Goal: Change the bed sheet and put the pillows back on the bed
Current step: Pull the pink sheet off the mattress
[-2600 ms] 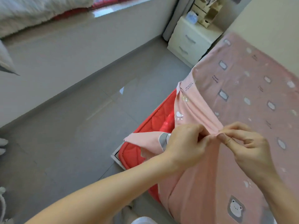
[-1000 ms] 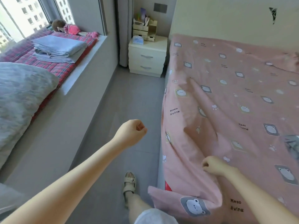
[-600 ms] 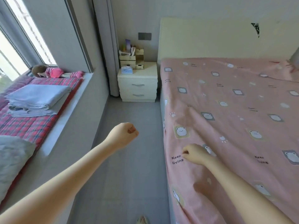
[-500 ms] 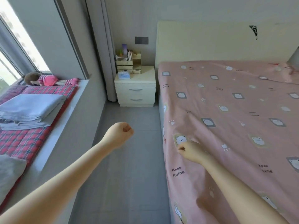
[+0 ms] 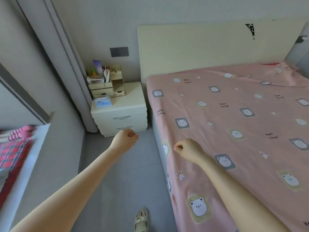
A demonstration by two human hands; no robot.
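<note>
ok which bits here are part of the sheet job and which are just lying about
Part of the job: pink sheet, left hand, right hand curled on it.
Just lying about: nightstand, wooden organiser and blue packet on it, plaid mat.

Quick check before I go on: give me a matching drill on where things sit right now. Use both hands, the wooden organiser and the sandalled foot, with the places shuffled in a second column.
Things
1. left hand
2. right hand
3. wooden organiser
4. sandalled foot

Places
A. on top of the nightstand
B. over the pink sheet, near its side edge
C. on the floor, at the bottom of the view
D. in the air above the floor, in front of the nightstand

Pairs: 1-D, 2-B, 3-A, 4-C
</note>
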